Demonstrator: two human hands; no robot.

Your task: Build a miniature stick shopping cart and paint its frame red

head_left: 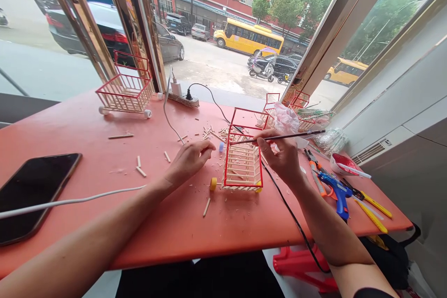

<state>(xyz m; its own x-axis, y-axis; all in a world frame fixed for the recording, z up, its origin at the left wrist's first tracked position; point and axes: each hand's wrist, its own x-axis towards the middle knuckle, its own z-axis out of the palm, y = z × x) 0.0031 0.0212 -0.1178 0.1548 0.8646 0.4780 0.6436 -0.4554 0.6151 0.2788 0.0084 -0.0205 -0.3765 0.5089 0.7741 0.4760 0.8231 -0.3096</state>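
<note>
A small shopping cart made of pale wooden sticks, its rim and handle painted red (243, 185), stands on the table in front of me. A yellow wheel (213, 184) shows at its front left corner. My right hand (281, 153) pinches a thin dark paintbrush (296, 136) just above the cart's right side, and the brush's tip reaches left to the red bar across the basket. Left of the cart, my left hand (190, 160) rests near the tabletop with its fingers curled together. I see nothing in it, and it is apart from the cart.
Another stick cart (125, 91) with white wheels stands at the back left. Cut sticks (209, 132) are scattered mid-table. A phone (38, 191) lies left. At right are a blue glue gun (337, 191), pliers (316, 174), yellow-handled tools and a red paint bowl (344, 163). Cables cross the table.
</note>
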